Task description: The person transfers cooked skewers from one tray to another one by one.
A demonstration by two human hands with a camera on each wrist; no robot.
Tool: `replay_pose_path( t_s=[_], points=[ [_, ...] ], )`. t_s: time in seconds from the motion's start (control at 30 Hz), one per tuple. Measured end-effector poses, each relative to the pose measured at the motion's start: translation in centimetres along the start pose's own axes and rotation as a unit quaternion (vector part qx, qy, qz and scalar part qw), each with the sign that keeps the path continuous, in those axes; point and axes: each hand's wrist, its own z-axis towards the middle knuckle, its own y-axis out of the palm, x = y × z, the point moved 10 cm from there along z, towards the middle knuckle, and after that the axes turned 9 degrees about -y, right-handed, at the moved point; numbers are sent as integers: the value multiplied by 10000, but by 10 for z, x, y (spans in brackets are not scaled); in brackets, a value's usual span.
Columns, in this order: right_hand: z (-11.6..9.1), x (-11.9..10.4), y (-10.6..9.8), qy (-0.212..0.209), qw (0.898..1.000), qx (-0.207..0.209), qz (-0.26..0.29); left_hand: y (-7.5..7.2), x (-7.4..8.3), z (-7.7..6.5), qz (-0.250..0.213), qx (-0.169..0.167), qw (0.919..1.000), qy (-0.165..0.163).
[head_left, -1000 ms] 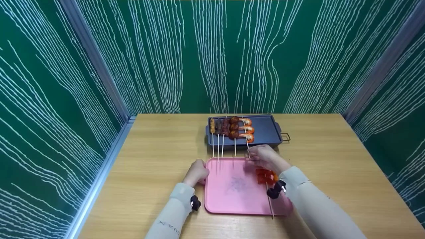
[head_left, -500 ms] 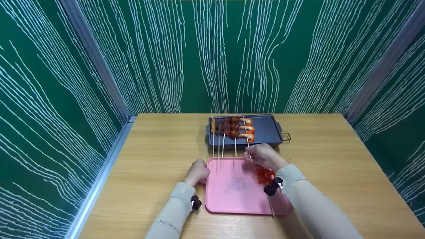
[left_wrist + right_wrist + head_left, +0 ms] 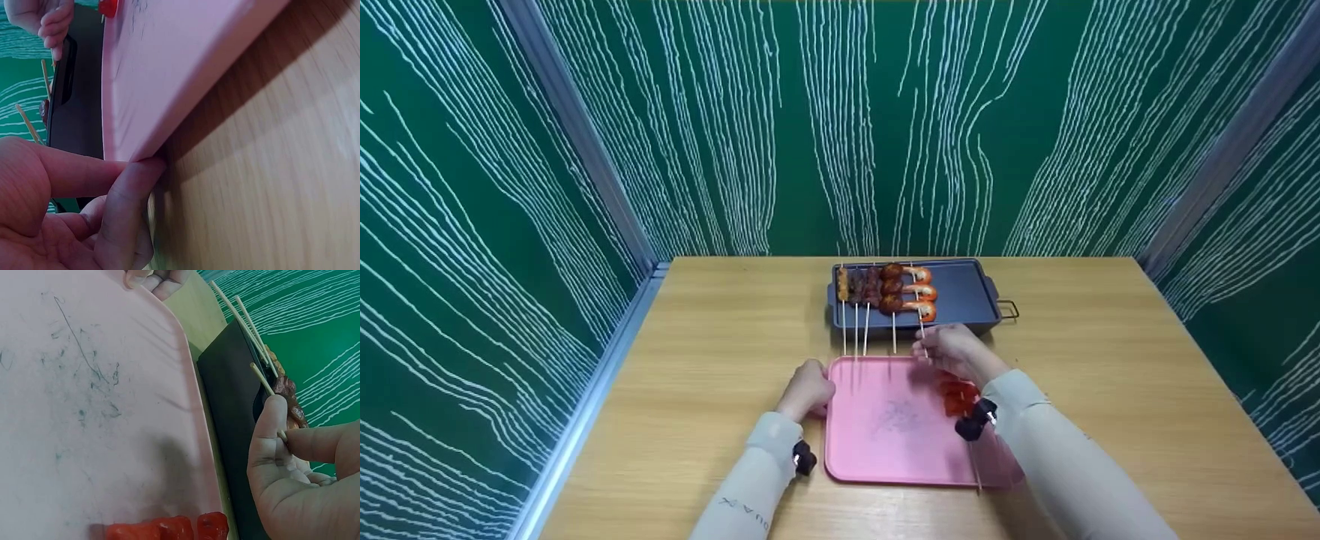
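My left hand (image 3: pixel 808 390) pinches the left rim of the pink tray (image 3: pixel 877 450) between thumb and finger; in the left wrist view the tray corner (image 3: pixel 132 149) sits in that pinch. My right hand (image 3: pixel 956 351) pinches the stick of a shrimp skewer (image 3: pixel 922 291), whose orange shrimp lie on the dark grill pan (image 3: pixel 960 289). The stick's end (image 3: pixel 282 436) shows between thumb and finger in the right wrist view. On the tray's right side, partly under my right wrist, lies a skewer of red pepper-like pieces (image 3: pixel 958 397).
Several other skewers lie side by side on the pan's left half: a yellowish one (image 3: pixel 843 285), dark meat ones (image 3: pixel 871 286) and brown mushroom-like caps (image 3: pixel 892 288). Their sticks point toward the tray. A wire handle (image 3: pixel 1009 309) juts from the pan's right end. Wooden table (image 3: pixel 720 322) surrounds everything.
My right hand has shifted slightly toward me and to the left over the last second, still pinching the shrimp skewer's stick. The left hand and the tray have stayed put.
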Motion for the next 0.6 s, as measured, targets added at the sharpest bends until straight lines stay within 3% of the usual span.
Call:
replay_pose_path(
  t_s=[0.37,0.6],
  points=[
    [-2,-8,-6,-142,9997,118,128,0,1,1,25,-3,10000,-33],
    [-7,-14,-9,-178,9997,76,155,-1,2,0,-20,70,9999,127]
  ],
)
